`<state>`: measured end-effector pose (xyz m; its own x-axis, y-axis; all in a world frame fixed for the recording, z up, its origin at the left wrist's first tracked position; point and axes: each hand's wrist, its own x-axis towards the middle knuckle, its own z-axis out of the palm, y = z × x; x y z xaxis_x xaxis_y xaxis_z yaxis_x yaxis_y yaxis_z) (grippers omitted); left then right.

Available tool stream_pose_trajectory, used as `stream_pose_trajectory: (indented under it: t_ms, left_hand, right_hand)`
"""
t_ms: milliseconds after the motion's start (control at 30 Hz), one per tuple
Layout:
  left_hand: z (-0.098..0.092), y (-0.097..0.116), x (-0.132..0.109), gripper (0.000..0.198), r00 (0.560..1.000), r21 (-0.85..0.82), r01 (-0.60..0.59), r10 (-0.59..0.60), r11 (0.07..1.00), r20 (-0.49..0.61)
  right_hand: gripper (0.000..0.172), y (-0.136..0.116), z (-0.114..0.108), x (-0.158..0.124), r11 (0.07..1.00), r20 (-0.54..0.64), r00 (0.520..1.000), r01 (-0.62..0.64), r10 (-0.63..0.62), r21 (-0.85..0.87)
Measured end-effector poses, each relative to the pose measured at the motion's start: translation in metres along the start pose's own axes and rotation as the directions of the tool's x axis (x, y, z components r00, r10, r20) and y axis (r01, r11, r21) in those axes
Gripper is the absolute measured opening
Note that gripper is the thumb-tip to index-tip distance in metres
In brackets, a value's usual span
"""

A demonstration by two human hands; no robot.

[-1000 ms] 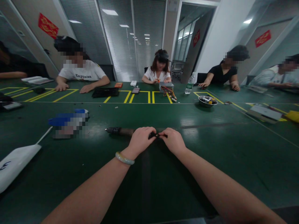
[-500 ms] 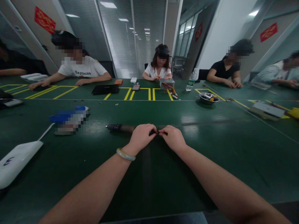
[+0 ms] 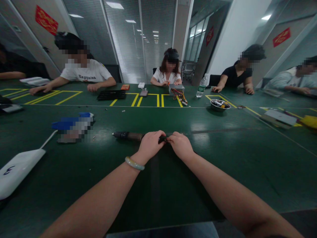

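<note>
My left hand (image 3: 151,142) is closed, its thumb and fingers pinching a small black part (image 3: 162,139) whose kind I cannot make out. Fingertips of my right hand (image 3: 181,144) are pressed together against the right end of that part; whatever they hold is hidden. Both hands meet just above the green table. Behind the left hand lies a dark, cylindrical tool like an electric screwdriver (image 3: 127,136), its metal tip pointing left. My hands cover its rear end.
On the left are a white power strip (image 3: 21,172) and a blue-and-clear packet (image 3: 74,127). Farther back stand a metal bowl (image 3: 220,105) of small parts, a water bottle (image 3: 201,86) and a grey box with wires (image 3: 176,88). Several people sit across the green table (image 3: 138,205).
My right hand has shifted slightly left, and its fingers now cover more of the black part. My left hand stays almost still. The person in black at the right has spread their hands apart.
</note>
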<state>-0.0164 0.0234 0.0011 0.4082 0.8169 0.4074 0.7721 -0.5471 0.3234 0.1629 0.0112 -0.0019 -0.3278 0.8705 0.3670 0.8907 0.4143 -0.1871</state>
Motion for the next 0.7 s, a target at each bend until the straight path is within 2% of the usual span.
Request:
stream_pose_trajectory:
  t_ms: [200, 333, 400, 500, 600, 700]
  left_hand:
    - [-0.002, 0.001, -0.001, 0.026, 1.0, -0.012, -0.011, 0.011, 1.0, 0.01]
    - [-0.003, 0.003, -0.003, 0.031, 0.999, -0.003, -0.032, 0.032, 0.999, 0.012]
    - [-0.004, 0.005, -0.005, 0.033, 0.999, 0.001, -0.054, 0.054, 0.999, -0.008]
    - [-0.01, 0.008, -0.008, 0.036, 0.993, -0.002, -0.087, 0.087, 0.996, -0.082]
    - [-0.019, 0.007, -0.011, 0.035, 0.986, -0.01, -0.088, 0.085, 0.996, -0.142]
    - [-0.025, 0.004, -0.013, 0.034, 0.986, -0.024, -0.046, 0.041, 0.999, -0.16]
  right_hand:
    - [0.018, -0.003, 0.001, 0.004, 1.0, 0.023, 1.0, 0.003, -0.003, 0.024]
    - [0.016, -0.005, -0.003, 0.005, 0.999, 0.137, 0.99, -0.017, 0.022, -0.033]
    - [0.016, -0.007, -0.003, 0.005, 0.996, 0.183, 0.983, -0.014, 0.031, -0.09]
    - [0.018, -0.006, -0.001, 0.005, 0.99, 0.189, 0.981, -0.021, 0.048, -0.142]
    - [0.019, 0.004, -0.001, 0.007, 0.983, 0.162, 0.982, -0.067, 0.094, -0.169]
    - [0.02, 0.029, -0.01, 0.004, 0.972, 0.134, 0.979, -0.127, 0.155, -0.198]
